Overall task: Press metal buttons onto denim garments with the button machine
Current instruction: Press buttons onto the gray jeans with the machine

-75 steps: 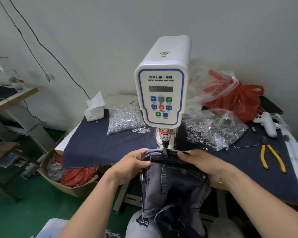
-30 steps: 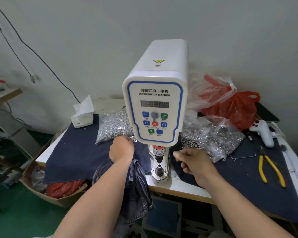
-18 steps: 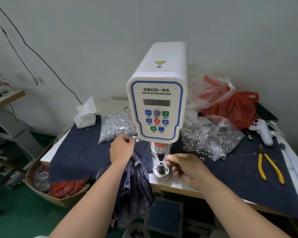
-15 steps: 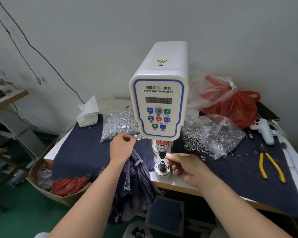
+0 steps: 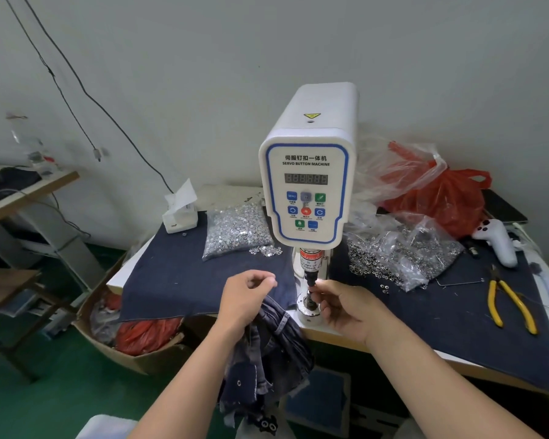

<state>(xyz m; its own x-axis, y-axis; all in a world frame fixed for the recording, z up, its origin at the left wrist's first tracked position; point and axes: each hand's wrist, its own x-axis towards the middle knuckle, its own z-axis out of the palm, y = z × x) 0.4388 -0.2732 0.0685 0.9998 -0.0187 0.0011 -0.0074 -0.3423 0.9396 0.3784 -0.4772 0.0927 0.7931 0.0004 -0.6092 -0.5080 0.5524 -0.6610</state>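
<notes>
White servo button machine stood upright on table w/ dark navy cloth cover. Right hand at lower die post beneath ram, thumb & forefinger tips pinched together; item between them too small to identify. Left hand fingers curled round the bunched grey-blue denim garment, which hung off table's front edge, just left of die. Clear bag of silver metal buttons lay behind left hand; yellow-handled pliers well right.
</notes>
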